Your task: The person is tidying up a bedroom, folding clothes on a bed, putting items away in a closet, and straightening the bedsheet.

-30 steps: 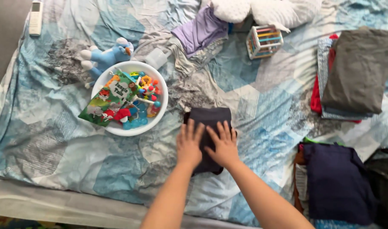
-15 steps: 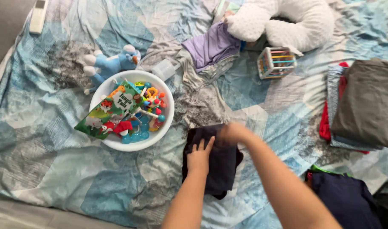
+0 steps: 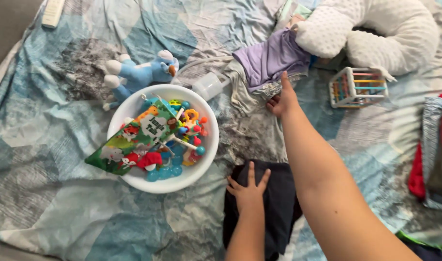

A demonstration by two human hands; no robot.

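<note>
Your left hand (image 3: pixel 249 189) lies flat, fingers spread wide, pressing the folded dark navy cloth garment (image 3: pixel 269 203) under its palm. Your right hand (image 3: pixel 282 99) reaches far ahead, fingers loosely open and holding nothing, fingertips just touching the crumpled lilac cloth garment (image 3: pixel 272 59). Left of your fingers sits a round white plastic bowl (image 3: pixel 204 166) of colourful toys.

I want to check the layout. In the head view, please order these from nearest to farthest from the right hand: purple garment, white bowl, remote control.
From the right hand:
1. Purple garment, just above it.
2. White bowl, to its left.
3. Remote control, far top left corner.
</note>
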